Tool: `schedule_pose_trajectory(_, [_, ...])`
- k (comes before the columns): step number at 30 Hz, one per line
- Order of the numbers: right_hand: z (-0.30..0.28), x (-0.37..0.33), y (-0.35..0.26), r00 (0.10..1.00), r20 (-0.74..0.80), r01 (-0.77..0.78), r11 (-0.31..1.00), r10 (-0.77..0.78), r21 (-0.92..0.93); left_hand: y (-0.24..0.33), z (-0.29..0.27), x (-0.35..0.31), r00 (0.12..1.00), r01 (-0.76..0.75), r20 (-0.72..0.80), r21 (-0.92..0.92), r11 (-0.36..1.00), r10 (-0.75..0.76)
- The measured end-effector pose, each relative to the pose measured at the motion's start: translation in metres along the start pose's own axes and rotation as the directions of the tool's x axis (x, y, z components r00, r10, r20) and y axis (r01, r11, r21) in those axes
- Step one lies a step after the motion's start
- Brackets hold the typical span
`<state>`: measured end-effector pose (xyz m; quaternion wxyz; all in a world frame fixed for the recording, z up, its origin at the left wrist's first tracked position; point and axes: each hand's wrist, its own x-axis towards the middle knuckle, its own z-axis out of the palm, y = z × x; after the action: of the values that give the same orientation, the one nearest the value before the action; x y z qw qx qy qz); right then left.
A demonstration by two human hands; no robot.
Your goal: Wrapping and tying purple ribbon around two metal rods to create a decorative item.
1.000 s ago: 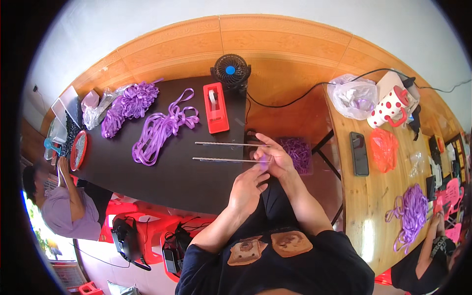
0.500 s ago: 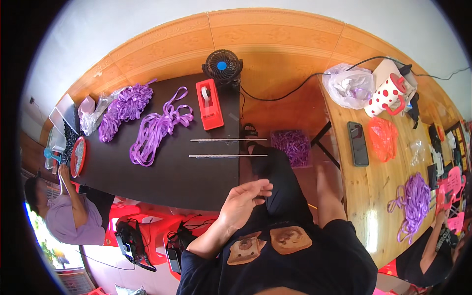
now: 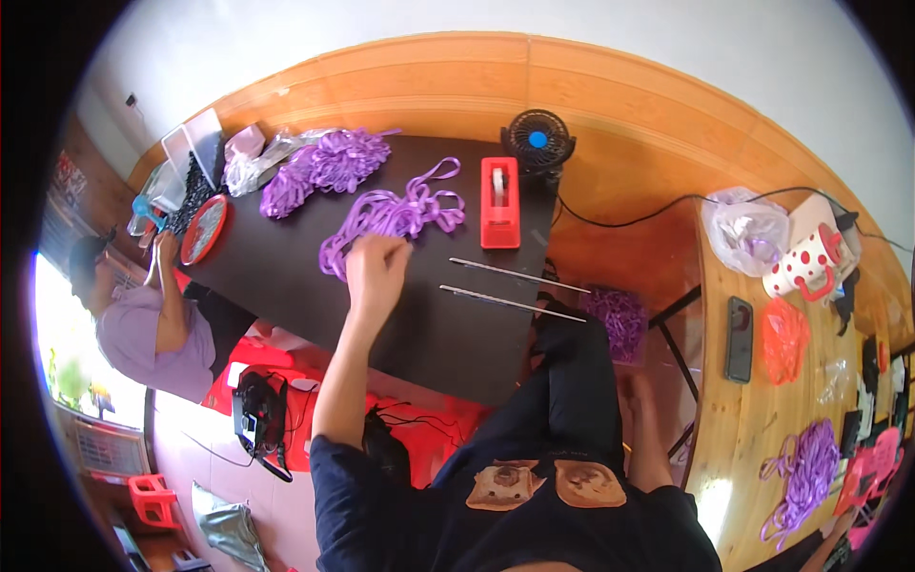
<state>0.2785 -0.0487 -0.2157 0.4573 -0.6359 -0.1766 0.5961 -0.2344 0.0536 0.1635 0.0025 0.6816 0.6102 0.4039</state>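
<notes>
On the dark table lies a loose heap of purple ribbon (image 3: 391, 214). My left hand (image 3: 378, 272) is over its near edge, fingers curled and slightly blurred; whatever they hold, if anything, is hidden. My right arm hangs down between the two tables, and of my right hand (image 3: 640, 389) only a small part shows, its fingers out of sight. Two thin metal rods (image 3: 519, 275) lie side by side to the right of my left hand, jutting past the table edge. Behind them stands a red tape dispenser (image 3: 500, 229) with a roll in it.
A small black fan (image 3: 538, 141) stands at the table's back corner. More purple ribbon (image 3: 348, 162) is heaped farther left. A purple-filled bin (image 3: 617, 324) sits on the floor. The wooden table (image 3: 720, 419) at right bears a phone (image 3: 739, 338). A person (image 3: 157, 324) works at far left.
My left hand has moved forward and left, from above my lap to the ribbon heap. The view has turned, shifting the tables rightward. My right arm still hangs down.
</notes>
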Motion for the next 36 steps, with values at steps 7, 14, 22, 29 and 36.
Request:
schedule_pose_trajectory(7, [0.071,-0.069,-0.107,0.950,-0.057,0.312,0.944,-0.308,0.111,0.008,0.043,0.072,0.879,-0.475,0.295,0.477,0.739,0.375])
schedule_pose_trajectory(14, [0.072,-0.084,-0.112,0.927,0.049,0.369,0.928,-0.372,0.050,-0.059,0.048,0.128,0.993,-0.012,0.119,-0.102,0.995,0.024])
schedule_pose_trajectory(22, [0.075,-0.094,-0.122,0.943,0.030,0.331,0.944,-0.331,0.012,-0.086,0.021,0.146,0.894,0.297,0.347,0.012,0.955,-0.283])
schedule_pose_trajectory(29, [0.081,-0.097,-0.124,0.943,0.030,0.331,0.944,-0.331,-0.005,-0.065,0.002,0.155,0.852,0.514,0.317,-0.360,0.779,-0.416])
schedule_pose_trajectory(36, [0.103,-0.117,-0.149,0.942,0.065,0.329,0.944,-0.329,0.010,-0.018,-0.036,0.183,0.946,0.317,0.266,-0.650,0.691,-0.184])
